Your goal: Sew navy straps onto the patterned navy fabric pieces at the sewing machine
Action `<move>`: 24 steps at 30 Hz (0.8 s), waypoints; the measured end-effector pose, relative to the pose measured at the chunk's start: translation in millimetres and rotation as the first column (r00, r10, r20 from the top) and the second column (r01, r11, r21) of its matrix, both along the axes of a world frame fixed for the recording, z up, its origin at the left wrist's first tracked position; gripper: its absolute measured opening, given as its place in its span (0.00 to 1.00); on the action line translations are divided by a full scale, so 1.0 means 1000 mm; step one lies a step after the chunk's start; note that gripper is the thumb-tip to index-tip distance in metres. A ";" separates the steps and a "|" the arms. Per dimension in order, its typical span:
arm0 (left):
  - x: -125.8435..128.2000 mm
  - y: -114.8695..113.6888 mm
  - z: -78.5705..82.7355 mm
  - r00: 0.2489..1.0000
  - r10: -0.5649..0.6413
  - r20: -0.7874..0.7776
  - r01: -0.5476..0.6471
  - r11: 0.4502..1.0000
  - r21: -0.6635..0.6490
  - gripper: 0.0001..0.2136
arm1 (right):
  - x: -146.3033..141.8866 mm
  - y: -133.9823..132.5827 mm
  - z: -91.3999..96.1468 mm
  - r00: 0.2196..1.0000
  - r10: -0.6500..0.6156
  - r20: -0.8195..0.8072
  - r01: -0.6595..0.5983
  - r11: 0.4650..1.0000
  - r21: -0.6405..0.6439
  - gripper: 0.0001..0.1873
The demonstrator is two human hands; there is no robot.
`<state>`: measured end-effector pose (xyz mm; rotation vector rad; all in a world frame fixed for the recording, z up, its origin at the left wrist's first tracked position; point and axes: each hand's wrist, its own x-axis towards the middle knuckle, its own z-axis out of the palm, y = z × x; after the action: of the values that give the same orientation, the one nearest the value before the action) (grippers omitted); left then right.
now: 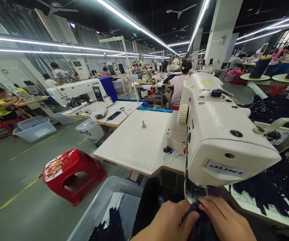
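Observation:
Both of my hands are low in the view, just in front of the white sewing machine (pixel 230 134) and below its head. My left hand (pixel 169 219) is closed, thumb and fingers pinching a dark navy cloth (pixel 201 224). Beside it, my right hand (pixel 226 217) presses its fingers together on the same cloth. The machine's head hides most of the needle area. Dark navy pieces (pixel 262 190) lie on the table to the right of the machine.
A clear plastic bin (pixel 96 204) with navy strips stands at lower left, near a red stool (pixel 71 174). The white tabletop (pixel 134 140) extends left of the machine. Thread cones (pixel 260 67) stand at upper right. Another person (pixel 178 87) sits ahead.

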<state>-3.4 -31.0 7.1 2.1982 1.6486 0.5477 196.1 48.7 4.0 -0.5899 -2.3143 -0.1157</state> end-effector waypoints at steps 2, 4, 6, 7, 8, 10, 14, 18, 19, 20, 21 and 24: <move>-0.001 0.005 0.007 0.977 0.198 -0.083 -0.178 0.964 0.200 0.12 | -0.010 0.006 -0.005 0.994 -0.111 0.010 0.109 0.988 0.110 0.16; -0.001 0.010 0.009 0.953 0.283 -0.107 -0.200 0.854 0.481 0.10 | -0.015 0.007 -0.009 0.981 -0.195 0.010 0.193 0.976 0.099 0.14; -0.001 0.013 0.009 0.969 0.212 -0.125 -0.075 0.739 0.669 0.12 | -0.016 0.004 -0.012 0.973 -0.232 0.016 0.231 0.973 0.013 0.13; 0.000 0.013 0.009 0.975 0.148 -0.164 0.009 0.717 0.697 0.13 | -0.014 0.002 -0.014 0.971 -0.240 0.009 0.240 0.970 -0.046 0.14; 0.000 0.013 0.008 0.973 0.085 -0.212 0.087 0.721 0.688 0.13 | -0.013 0.000 -0.015 0.971 -0.240 -0.003 0.239 0.965 -0.108 0.14; 0.002 0.012 0.006 0.951 0.014 -0.308 0.185 0.773 0.607 0.14 | -0.010 -0.004 -0.019 0.969 -0.240 -0.065 0.219 0.947 -0.233 0.15; 0.006 0.010 0.002 0.917 0.052 -0.395 0.175 0.838 0.516 0.16 | -0.007 -0.010 -0.028 0.934 -0.292 -0.208 0.148 0.842 -0.518 0.14; 0.011 0.012 0.003 0.921 0.091 -0.379 0.132 0.842 0.523 0.16 | -0.009 -0.005 -0.026 0.851 -0.496 -0.170 0.171 0.569 -0.805 0.15; 0.013 0.013 0.003 0.925 0.109 -0.365 0.113 0.836 0.536 0.16 | -0.010 -0.002 -0.024 0.844 -0.506 -0.181 0.145 0.540 -0.829 0.15; 0.014 0.013 0.003 0.926 0.132 -0.353 0.090 0.833 0.547 0.15 | -0.012 0.002 -0.022 0.840 -0.503 -0.202 0.117 0.532 -0.838 0.15; 0.016 0.014 0.003 0.926 0.156 -0.343 0.066 0.829 0.555 0.15 | -0.013 0.006 -0.020 0.838 -0.497 -0.225 0.093 0.538 -0.838 0.15; 0.021 0.016 0.002 0.919 0.214 -0.332 0.019 0.817 0.577 0.14 | -0.015 0.015 -0.019 0.839 -0.497 -0.222 0.097 0.538 -0.838 0.13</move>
<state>17.1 -15.2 9.0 2.8090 2.0080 0.7609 181.4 63.3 -15.1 -1.3313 -1.6726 0.8900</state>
